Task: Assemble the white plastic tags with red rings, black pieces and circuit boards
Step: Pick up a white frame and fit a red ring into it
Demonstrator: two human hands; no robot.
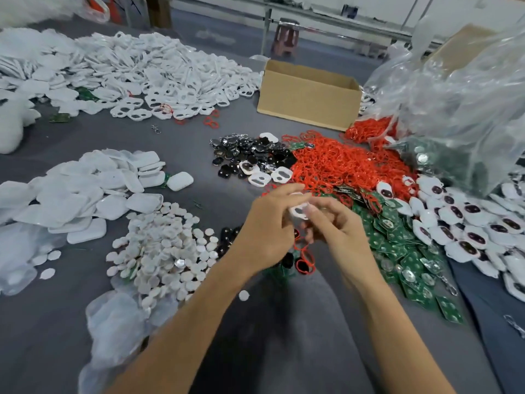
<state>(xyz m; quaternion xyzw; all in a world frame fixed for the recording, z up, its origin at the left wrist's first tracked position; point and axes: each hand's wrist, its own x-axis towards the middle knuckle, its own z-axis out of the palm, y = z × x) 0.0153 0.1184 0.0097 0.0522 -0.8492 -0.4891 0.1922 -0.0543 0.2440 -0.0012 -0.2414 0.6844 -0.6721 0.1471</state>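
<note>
Head view: a small white tag (299, 212) with two dark holes is held between both hands above a grey table (181, 137). The left hand (264, 223) pinches its left edge with curled fingers, and the right hand (338, 226) grips its right side. Red rings (305, 263) lie just below.

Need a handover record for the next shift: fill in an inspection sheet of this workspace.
Surface: grey cloth table, largely under heaps of parts.
Job's things: white tag between both hands; red rings, black pieces, green circuit boards heaped beyond and right; assembled tags far right.
Clutter: open cardboard box, clear plastic bag, white discs, white shells.
Grippers: left hand and right hand both grip the white tag.
Cables: nothing seen.
Surroundings: stool and metal frame behind.
</note>
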